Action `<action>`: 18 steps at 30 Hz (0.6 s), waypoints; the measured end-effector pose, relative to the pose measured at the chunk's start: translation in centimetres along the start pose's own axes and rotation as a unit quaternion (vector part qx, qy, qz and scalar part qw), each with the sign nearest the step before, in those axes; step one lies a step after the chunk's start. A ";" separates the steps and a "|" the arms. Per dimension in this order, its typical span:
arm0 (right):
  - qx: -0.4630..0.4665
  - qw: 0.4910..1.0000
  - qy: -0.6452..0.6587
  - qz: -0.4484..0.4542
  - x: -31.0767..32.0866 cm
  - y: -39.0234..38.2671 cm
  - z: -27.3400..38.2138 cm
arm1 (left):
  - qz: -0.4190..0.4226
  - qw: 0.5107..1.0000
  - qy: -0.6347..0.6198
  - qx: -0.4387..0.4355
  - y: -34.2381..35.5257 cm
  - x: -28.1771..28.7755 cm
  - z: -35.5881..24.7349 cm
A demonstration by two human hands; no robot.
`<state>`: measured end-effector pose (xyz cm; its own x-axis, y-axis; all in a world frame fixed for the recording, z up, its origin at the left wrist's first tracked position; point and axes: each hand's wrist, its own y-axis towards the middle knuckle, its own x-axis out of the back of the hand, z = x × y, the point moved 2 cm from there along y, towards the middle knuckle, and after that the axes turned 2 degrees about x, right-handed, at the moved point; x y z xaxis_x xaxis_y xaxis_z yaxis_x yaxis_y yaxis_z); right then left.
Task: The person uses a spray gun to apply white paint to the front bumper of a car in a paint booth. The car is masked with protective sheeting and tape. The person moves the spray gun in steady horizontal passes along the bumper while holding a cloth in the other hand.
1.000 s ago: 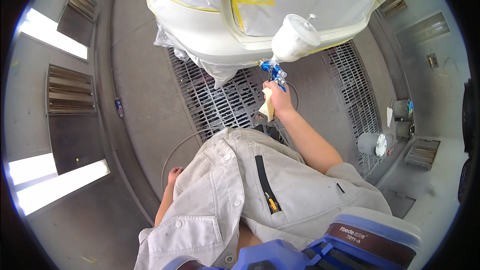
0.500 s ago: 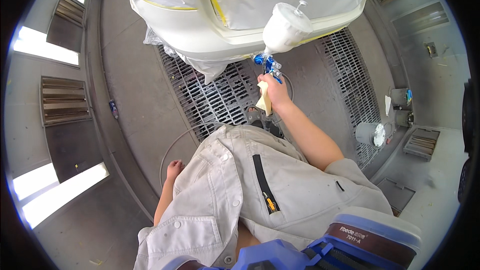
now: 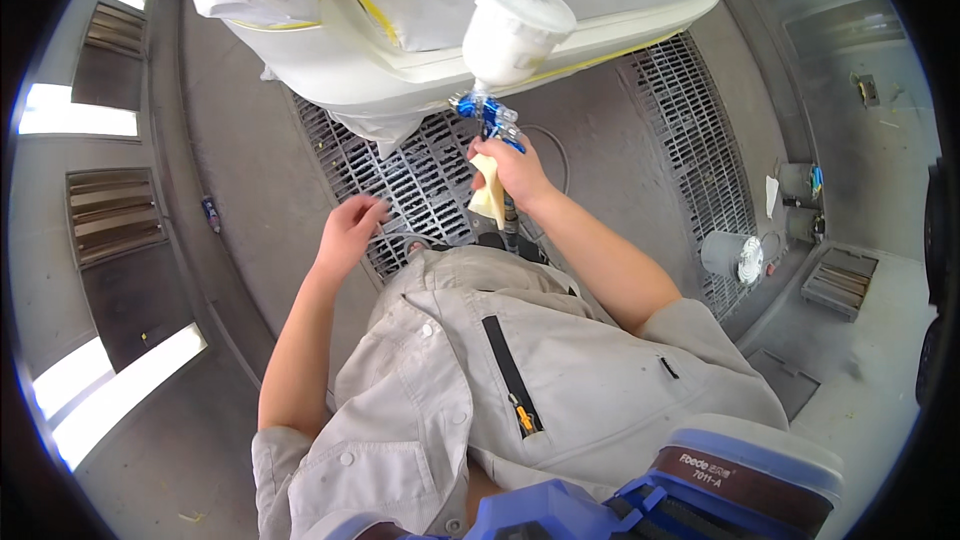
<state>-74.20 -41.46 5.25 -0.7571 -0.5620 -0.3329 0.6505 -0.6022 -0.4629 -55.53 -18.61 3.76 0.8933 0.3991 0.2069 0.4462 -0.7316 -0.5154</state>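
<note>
My right hand (image 3: pixel 518 175) grips a blue spray gun (image 3: pixel 485 118) with a white cup (image 3: pixel 510 30) on top, along with a folded pale-yellow cloth (image 3: pixel 486 200). A hose (image 3: pixel 562 162) loops behind it. My left hand (image 3: pixel 350 230) is raised left of the cloth over the floor grate, fingers loosely curved and apart, slightly blurred, with nothing visible in them. Beyond the gun stands a white car bumper (image 3: pixel 350 75), with white masking sheet (image 3: pixel 400 15) and yellow tape above it.
Metal floor grates (image 3: pixel 360 160) lie beneath and to the right (image 3: pixel 680 120). Buckets (image 3: pixel 725 255) stand at the right by the booth wall (image 3: pixel 850 190). A small can (image 3: pixel 210 212) lies along the left edge. A blue respirator (image 3: pixel 560 515) shows at the bottom.
My left hand has risen from beside my hip toward the middle. My right hand and the spray gun have shifted left and slightly up; the car appears further up-left in view.
</note>
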 end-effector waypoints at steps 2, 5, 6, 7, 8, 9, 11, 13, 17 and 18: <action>-0.011 1.000 0.000 -0.005 0.6 0.1 0.2 | 0.049 0.996 0.008 -0.073 1.0 -4.1 -5.1; 0.049 0.997 -0.043 -0.033 1.2 0.8 0.1 | 0.085 0.986 0.032 -0.136 2.0 -9.2 -10.2; 0.082 0.994 -0.064 -0.045 1.5 1.0 0.2 | 0.077 0.987 0.070 -0.125 2.4 -10.5 -11.2; 0.058 0.997 -0.048 -0.035 2.0 1.3 0.0 | 0.071 0.985 0.095 -0.129 2.8 -11.6 -11.9; 0.034 0.999 -0.033 -0.025 2.4 1.5 -0.1 | 0.064 0.990 0.072 -0.104 3.1 -12.5 -12.3; 0.001 1.000 -0.017 -0.018 2.9 1.6 -0.2 | 0.057 0.994 0.046 -0.079 3.3 -13.4 -12.4; -0.027 0.999 -0.024 -0.018 4.0 1.7 -0.2 | 0.053 0.997 -0.007 -0.049 3.4 -14.3 -12.0; -0.038 0.998 -0.032 -0.030 4.8 1.8 0.1 | 0.059 0.996 -0.062 -0.040 3.3 -14.9 -11.5; -0.017 0.997 -0.048 -0.063 5.6 1.5 0.8 | 0.060 0.988 -0.135 -0.037 4.5 -16.1 -10.4; -0.002 0.997 -0.049 -0.055 5.6 1.5 1.1 | 0.046 0.990 -0.125 -0.046 4.7 -16.4 -10.3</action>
<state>-77.39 -46.12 3.59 -0.8145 -0.5456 -0.1973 0.5629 -0.6609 -0.4963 -67.52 -34.25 6.51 0.8945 0.4437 -0.0550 0.3765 -0.8137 -0.4429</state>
